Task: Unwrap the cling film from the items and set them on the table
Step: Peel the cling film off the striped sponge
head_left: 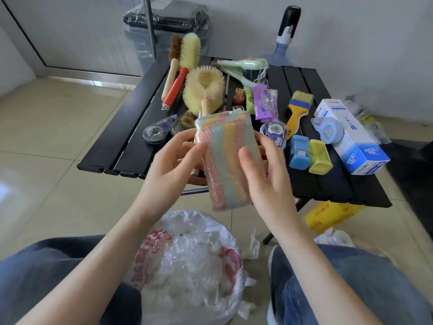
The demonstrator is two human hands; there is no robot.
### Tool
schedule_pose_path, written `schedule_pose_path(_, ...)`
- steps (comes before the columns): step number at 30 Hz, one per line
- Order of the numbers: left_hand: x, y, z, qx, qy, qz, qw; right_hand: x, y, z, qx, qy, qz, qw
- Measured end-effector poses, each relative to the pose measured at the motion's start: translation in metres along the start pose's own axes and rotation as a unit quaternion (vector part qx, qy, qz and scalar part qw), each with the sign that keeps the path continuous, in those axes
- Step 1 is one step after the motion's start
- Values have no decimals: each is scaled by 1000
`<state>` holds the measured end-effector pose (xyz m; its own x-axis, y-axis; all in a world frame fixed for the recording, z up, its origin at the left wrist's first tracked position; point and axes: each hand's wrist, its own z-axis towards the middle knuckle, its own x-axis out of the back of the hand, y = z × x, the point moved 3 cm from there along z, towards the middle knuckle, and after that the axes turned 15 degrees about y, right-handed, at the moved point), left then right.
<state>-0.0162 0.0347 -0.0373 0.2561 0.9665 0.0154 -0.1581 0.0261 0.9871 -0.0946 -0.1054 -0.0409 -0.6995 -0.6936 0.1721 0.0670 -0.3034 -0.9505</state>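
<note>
A pastel striped sponge pack [226, 158], pink, blue and orange and wrapped in cling film, is held up over the near edge of the black slatted table [131, 137]. My left hand [171, 165] grips its left edge, thumb on the front. My right hand [264, 174] holds its right side, thumb across the front and fingers behind. On the table lie brushes [203, 87], tape dispensers [155, 133], a yellow paintbrush [298, 109], blue [298, 152] and yellow [319, 159] small boxes and a white and blue carton [351, 137].
A plastic bag [187, 261] full of crumpled cling film sits on the floor between my knees. A yellow cling film box [328, 214] lies under the table's right side. A grey bin [166, 26] and a water bottle with a pump [284, 41] stand behind the table.
</note>
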Motion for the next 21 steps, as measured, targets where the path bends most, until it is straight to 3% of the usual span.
schedule_pose_path(7, 0, -9, 2, 7, 44, -14, 999, 5, 10, 12, -98, -63, 102, 988)
schedule_pose_path(10, 7, -9, 4, -129, 74, 86, 985, 8, 13, 13, -105, -56, 105, 987)
schedule_pose_path(12, 9, -5, 3, -245, 45, 150, 957, 10, 13, 14, -105, -47, 105, 988)
schedule_pose_path(15, 3, 1, -6, -345, -19, 201, 917, 12, 10, 13, -103, -38, 95, 989)
schedule_pose_path(17, -2, 2, -11, -372, -47, 228, 898, 11, 7, 12, -97, -36, 87, 991)
schedule_pose_path(21, -2, -1, -12, -349, -69, 242, 903, 11, 5, 10, -63, -33, 80, 994)
